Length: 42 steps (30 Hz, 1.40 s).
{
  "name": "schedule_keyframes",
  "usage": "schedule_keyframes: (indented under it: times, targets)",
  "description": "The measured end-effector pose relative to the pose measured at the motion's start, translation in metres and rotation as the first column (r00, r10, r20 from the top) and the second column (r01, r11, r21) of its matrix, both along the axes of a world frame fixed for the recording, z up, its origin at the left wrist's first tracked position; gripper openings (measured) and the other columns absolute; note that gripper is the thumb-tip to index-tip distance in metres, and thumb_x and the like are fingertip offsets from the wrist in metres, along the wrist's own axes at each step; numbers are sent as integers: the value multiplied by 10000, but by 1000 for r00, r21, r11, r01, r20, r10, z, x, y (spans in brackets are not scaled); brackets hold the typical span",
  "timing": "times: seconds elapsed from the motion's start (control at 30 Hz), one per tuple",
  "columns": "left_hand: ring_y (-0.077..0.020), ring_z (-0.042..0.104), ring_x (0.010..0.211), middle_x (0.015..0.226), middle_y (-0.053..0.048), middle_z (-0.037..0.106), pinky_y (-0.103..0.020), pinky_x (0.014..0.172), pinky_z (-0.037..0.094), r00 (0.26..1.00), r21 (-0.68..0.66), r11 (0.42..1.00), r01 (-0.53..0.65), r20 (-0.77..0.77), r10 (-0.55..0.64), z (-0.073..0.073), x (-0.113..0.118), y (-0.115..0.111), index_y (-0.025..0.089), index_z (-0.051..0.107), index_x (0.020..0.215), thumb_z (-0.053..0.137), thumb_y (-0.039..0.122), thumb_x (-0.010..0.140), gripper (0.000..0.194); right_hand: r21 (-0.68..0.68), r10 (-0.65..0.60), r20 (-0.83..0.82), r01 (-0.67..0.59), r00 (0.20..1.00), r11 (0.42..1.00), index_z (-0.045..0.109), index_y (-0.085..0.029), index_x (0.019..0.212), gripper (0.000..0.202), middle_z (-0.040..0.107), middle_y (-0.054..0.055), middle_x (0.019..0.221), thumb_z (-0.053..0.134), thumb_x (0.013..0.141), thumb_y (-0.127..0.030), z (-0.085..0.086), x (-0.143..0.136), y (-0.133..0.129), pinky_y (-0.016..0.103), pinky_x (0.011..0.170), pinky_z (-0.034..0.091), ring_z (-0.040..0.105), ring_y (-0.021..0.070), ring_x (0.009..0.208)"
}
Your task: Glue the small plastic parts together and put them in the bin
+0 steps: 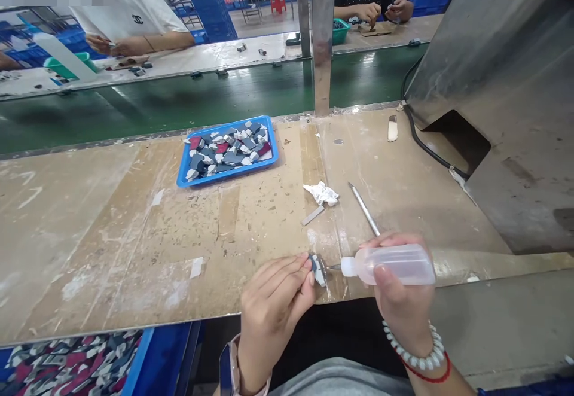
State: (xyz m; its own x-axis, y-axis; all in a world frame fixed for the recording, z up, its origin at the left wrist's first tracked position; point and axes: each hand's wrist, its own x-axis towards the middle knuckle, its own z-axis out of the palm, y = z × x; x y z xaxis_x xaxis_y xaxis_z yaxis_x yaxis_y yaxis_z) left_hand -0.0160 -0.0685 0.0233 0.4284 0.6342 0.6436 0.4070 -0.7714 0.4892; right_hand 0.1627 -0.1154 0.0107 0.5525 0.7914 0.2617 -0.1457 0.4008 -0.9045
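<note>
Near the table's front edge, my left hand pinches a small grey and white piece between thumb and fingers. My right hand is wrapped round a translucent white squeeze bottle, held on its side. The bottle's thin metal tip points left and reaches close to the piece; whether they touch is too small to tell. Beyond the right hand lies a silver pen-like tool. A crumpled white tissue and a small flat grey strip lie beyond the piece.
A blue tray holds several grey, white and dark red pieces. A blue bin of similar pieces stands below the table at left. A metal post and a green conveyor are behind. Two people work across it. A metal housing stands right.
</note>
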Motion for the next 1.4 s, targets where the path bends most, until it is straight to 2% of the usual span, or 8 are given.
schedule_keyframes:
  times: [0.13,0.33,0.5,1.03,1.17,1.27,1.33,1.4]
  targets:
    - [-145,729,982,939,-29,777,-262,903,573,1000,-105,994,3,12,-2,-1,-2,1,161,716,942,680,22,878,157,-1,-14,125,14,992,1000,596,-256,973,295,672,-25,885,789,767,-171,3,-2,0,232,714,566,671,142,778]
    - [-151,738,963,932,-13,779,-262,898,579,1000,-180,983,12,30,-7,0,-4,3,182,728,890,665,32,887,163,-16,23,161,-21,987,1000,589,-275,1000,360,668,-18,904,807,743,-152,4,-4,0,262,708,573,682,163,799]
    - [-169,748,929,905,-13,783,-280,875,592,1000,-242,970,4,30,3,1,-5,6,189,728,850,650,68,905,155,1,40,261,-42,964,999,587,-275,1007,373,683,-45,912,833,747,-170,4,-5,2,218,753,564,691,133,820]
    - [-161,749,936,946,-19,793,-262,883,593,998,-327,944,-35,37,50,-1,-6,6,213,763,883,649,122,923,151,-6,-33,314,37,949,999,619,-257,993,356,709,-30,912,868,739,-236,-2,-6,1,214,732,577,720,157,857]
    - [-163,745,946,938,-21,790,-257,882,596,999,-303,953,-22,27,32,-1,-7,5,209,753,868,648,128,927,145,24,-100,145,98,984,995,623,-257,1066,390,750,-8,919,846,753,-188,2,-9,-4,216,744,602,735,157,820]
    - [-178,744,943,951,-39,788,-279,878,604,1000,-264,964,-17,15,22,0,-8,4,203,751,903,651,145,930,119,10,-94,-74,95,993,995,600,-251,1086,450,755,33,1038,856,738,-126,8,0,-9,232,793,619,736,179,964]
    - [-194,739,953,976,-54,783,-308,875,609,1000,-237,971,-18,8,20,0,-9,3,199,751,945,645,154,935,116,-58,-64,-253,51,965,997,603,-238,1006,448,732,25,1087,896,688,-123,13,14,-12,202,796,614,731,160,972]
    - [-210,726,996,1012,-60,775,-343,893,609,999,-185,982,-28,-23,24,-1,-10,0,201,746,994,631,159,945,131,-119,-48,-396,1,917,993,591,-234,967,448,715,1,1036,920,668,-175,15,30,-12,208,795,617,734,141,895]
